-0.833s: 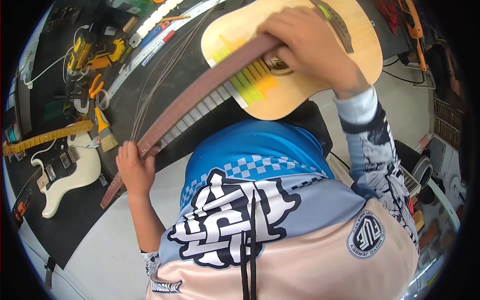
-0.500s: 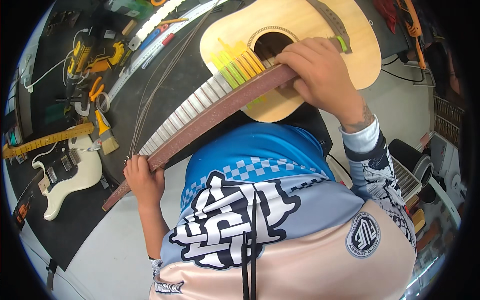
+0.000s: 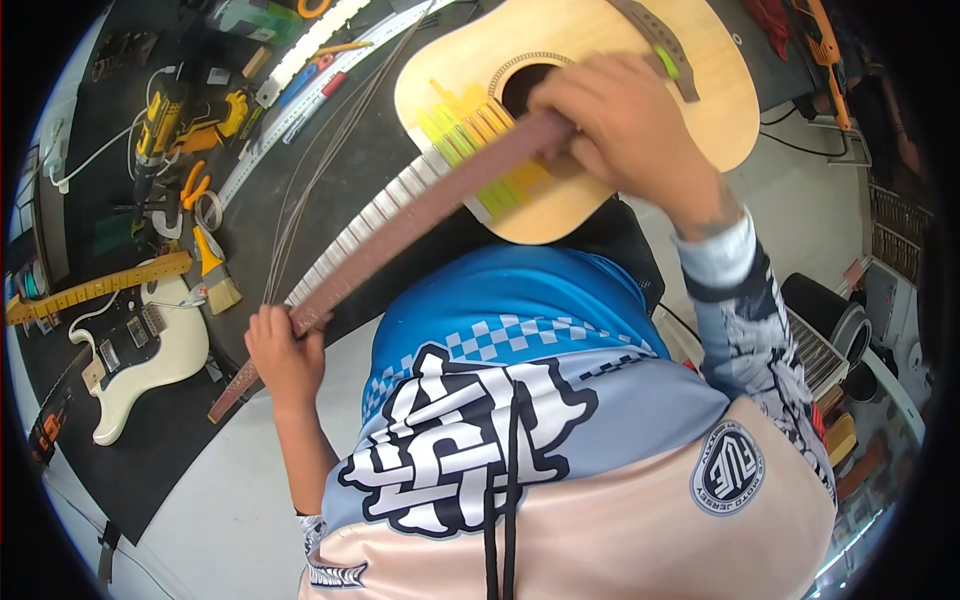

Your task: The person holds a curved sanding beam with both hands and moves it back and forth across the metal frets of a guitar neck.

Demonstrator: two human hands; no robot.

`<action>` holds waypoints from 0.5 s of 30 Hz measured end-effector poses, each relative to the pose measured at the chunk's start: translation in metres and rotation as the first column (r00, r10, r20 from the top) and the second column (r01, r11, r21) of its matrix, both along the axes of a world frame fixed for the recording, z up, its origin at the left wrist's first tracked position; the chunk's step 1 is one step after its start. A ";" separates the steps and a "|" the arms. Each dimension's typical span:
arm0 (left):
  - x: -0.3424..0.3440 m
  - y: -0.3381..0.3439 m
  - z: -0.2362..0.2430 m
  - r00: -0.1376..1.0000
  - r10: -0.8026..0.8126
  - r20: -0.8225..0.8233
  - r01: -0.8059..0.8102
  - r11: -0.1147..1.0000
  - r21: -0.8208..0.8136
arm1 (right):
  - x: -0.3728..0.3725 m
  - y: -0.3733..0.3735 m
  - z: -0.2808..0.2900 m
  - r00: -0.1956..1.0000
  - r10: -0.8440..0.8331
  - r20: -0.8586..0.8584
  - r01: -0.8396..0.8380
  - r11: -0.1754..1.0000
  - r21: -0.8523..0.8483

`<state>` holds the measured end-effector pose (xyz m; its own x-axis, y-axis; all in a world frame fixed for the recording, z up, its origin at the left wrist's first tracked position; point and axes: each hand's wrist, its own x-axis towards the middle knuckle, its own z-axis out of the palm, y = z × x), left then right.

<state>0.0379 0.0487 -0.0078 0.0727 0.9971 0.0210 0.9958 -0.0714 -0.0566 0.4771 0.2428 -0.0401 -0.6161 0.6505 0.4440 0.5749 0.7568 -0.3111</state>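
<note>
- I see a dark work table [image 3: 155, 470] running across the upper left of my head view, with a pale floor [image 3: 220, 500] beyond its curved edge.
- On the table's left side I make out a yellow-and-black drill [image 3: 160, 125], orange-handled pliers [image 3: 195, 187], a flat brush [image 3: 222, 285] and a white electric guitar body [image 3: 155, 370] near a separate yellowish neck [image 3: 100, 288].
- Loose strings [image 3: 325, 160] curve across the table, above the neck of the acoustic guitar [image 3: 465, 70].
- That guitar lies with its pale top facing my camera, its dark bridge [image 3: 685, 65] toward the upper right and its neck slanting down to the lower left.
- I find the long reddish-brown bar [image 3: 430, 220] lying slantwise along the fretboard [image 3: 395, 190]; the fretboard's pale, striped upper part shows past the bar's upper edge.
- Yellow and green strips [image 3: 470, 135] mark the body end of the fretboard, beside the sound hole [image 3: 520, 90].
- My two hands are well apart, both on the bar.
- The left hand [image 3: 285, 350] closes around it near the lower end; I cannot tell whether it also grips the neck.
- The right hand [image 3: 625, 120], slightly blurred, curls over the upper end, partly covering the sound hole.
</note>
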 end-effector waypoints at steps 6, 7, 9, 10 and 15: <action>0.001 0.003 0.001 1.000 -0.012 0.009 0.012 1.000 -0.001 | 0.001 0.000 0.002 0.999 -0.034 -0.033 0.036 0.998 0.054; 0.000 0.008 0.000 1.000 0.015 0.025 -0.015 1.000 -0.018 | -0.003 0.011 -0.001 0.999 -0.034 -0.031 0.035 0.998 0.056; -0.006 0.019 0.000 0.999 0.040 0.034 -0.039 0.999 -0.032 | -0.010 0.034 -0.004 1.000 0.025 -0.011 -0.025 0.999 0.021; -0.009 0.026 0.001 0.997 0.066 0.046 -0.064 0.997 -0.045 | -0.015 0.040 0.002 1.000 0.028 -0.011 -0.027 0.999 0.021; -0.012 0.028 0.003 0.991 0.095 0.094 -0.086 0.992 -0.091 | -0.017 0.040 0.004 0.998 0.059 -0.015 -0.058 0.998 0.028</action>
<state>0.0255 0.0770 -0.0052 -0.0158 0.9979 -0.0626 0.9988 0.0186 0.0442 0.4600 0.2824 -0.0364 -0.6453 0.6010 0.4716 0.5244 0.7974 -0.2986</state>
